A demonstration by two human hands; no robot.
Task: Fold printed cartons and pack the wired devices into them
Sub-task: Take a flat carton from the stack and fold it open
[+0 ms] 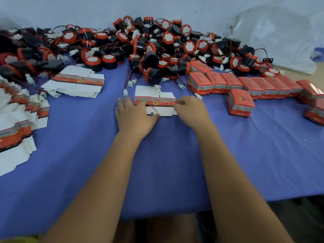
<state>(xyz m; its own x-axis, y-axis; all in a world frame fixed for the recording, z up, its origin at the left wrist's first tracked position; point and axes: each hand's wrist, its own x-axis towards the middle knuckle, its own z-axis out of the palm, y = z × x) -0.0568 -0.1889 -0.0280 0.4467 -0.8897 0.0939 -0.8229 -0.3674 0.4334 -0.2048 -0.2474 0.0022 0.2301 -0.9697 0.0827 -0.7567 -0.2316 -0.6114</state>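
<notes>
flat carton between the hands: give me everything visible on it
The flat carton is an unfolded printed blank, apparently thin card, lying on the blue table cover in front of the device pile. A red and grey printed band with a small yellow-and-black logo runs across its middle; plain white flaps with cut notches extend above and below. The left hand rests on its left end and lower flap; the right hand pinches its right end. A white connector lies on its upper flap.

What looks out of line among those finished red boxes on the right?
One finished box sits alone in front of the row of boxes, turned askew to it. Farther right, more boxes lie tumbled rather than lined up. Nothing looks damaged.
</notes>
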